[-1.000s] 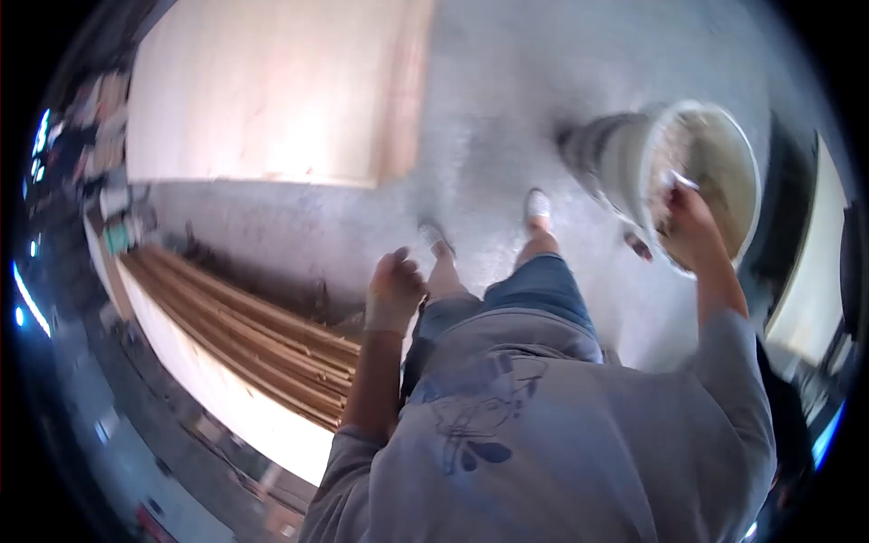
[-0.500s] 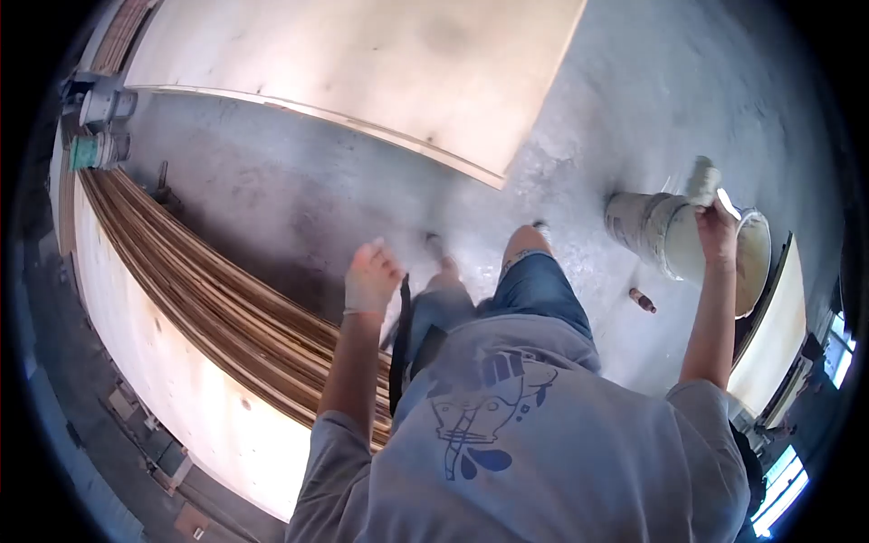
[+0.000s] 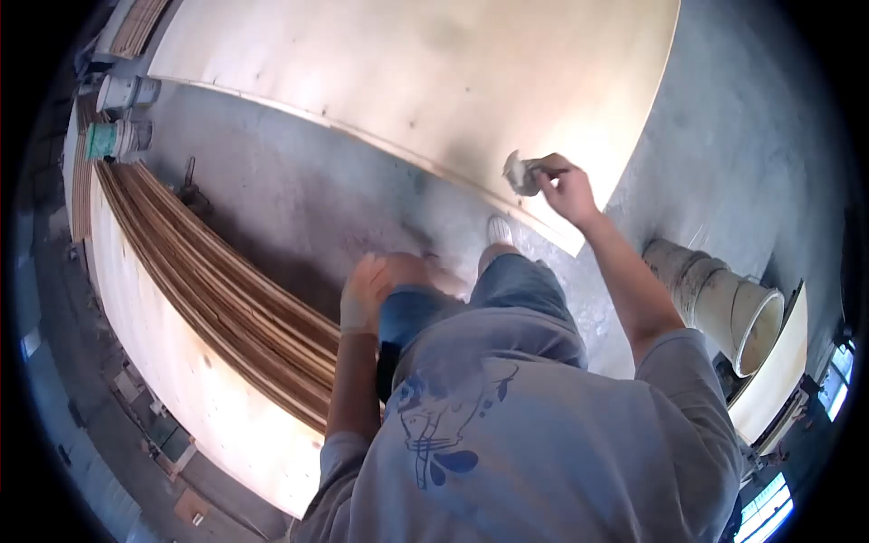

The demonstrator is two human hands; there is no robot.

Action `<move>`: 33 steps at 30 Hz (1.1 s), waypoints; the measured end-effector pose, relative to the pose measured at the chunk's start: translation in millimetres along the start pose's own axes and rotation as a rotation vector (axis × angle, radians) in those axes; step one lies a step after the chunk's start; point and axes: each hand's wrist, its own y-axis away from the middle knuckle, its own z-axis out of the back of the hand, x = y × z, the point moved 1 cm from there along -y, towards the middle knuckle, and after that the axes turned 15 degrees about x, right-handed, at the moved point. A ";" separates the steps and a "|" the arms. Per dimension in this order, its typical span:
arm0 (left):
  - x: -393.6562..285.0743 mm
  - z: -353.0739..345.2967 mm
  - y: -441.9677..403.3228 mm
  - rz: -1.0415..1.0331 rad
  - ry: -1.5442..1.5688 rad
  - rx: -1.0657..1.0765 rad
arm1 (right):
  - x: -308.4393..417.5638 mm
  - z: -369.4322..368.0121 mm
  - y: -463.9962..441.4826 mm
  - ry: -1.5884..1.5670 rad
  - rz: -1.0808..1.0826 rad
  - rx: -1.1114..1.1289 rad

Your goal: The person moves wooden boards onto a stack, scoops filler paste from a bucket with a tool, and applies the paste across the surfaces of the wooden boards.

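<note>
My right hand [image 3: 572, 192] is closed around the handle of a putty knife [image 3: 523, 172] with a pale lump of putty-like paste on it. The tool is over the near right corner of a large plywood sheet [image 3: 434, 100]; contact with the surface cannot be made out. My left hand [image 3: 362, 288] hangs low beside my left knee, its fingers blurred against the leg. To the right of my right forearm is a pale, paste-smeared bucket [image 3: 711, 294], its mouth facing me.
A long stack of plywood sheets [image 3: 217, 299] runs along my left. Smaller buckets [image 3: 116, 140] stand at the far left. Another board [image 3: 774, 371] lies behind the large bucket at right. Grey concrete floor [image 3: 272, 172] lies between the stack and the sheet.
My right hand has moved left from the bucket to above the plywood corner, carrying the putty knife. The view has shifted and I stand closer to the sheet. My left hand stays low.
</note>
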 end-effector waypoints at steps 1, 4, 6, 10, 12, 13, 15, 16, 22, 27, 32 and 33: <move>-14.8 18.1 -7.2 -0.043 0.030 0.002 | 12.5 -7.0 -23.2 -0.008 0.046 0.020; -92.9 44.0 -48.1 0.026 -0.261 -0.112 | 49.6 -29.4 -96.6 -0.008 0.063 0.080; -125.3 73.9 -93.6 -0.010 -0.475 -0.148 | 57.5 -42.6 -137.7 0.034 0.062 0.056; -233.0 93.1 -225.2 -0.007 -1.142 -0.096 | 96.3 -77.8 -237.0 -0.015 0.069 -0.178; -276.9 106.2 -293.0 -0.098 -1.402 0.007 | 113.4 -79.2 -283.7 0.035 -0.017 -0.263; -292.2 100.3 -327.5 -0.177 -1.503 0.049 | 111.1 -79.0 -299.2 0.037 -0.031 -0.325; -342.3 91.5 -401.8 -0.236 -1.762 0.027 | 111.3 -72.7 -354.7 -0.016 -0.083 -0.472; -363.5 84.8 -439.2 -0.240 -1.798 -0.021 | 107.5 -70.2 -382.2 -0.079 -0.122 -0.536; -427.1 64.0 -654.9 -0.016 -1.849 -0.208 | 25.7 -40.1 -548.4 0.015 -0.333 -0.791; -421.9 72.7 -694.7 0.069 -1.821 -0.247 | -85.7 -47.7 -648.3 -1.522 -0.020 -0.866; -426.3 78.3 -705.3 0.067 -1.828 -0.202 | -103.7 -42.3 -668.9 -0.662 -0.421 -0.937; -426.3 80.0 -701.5 0.115 -1.863 -0.218 | -113.9 -21.3 -674.8 -0.387 -0.516 -0.724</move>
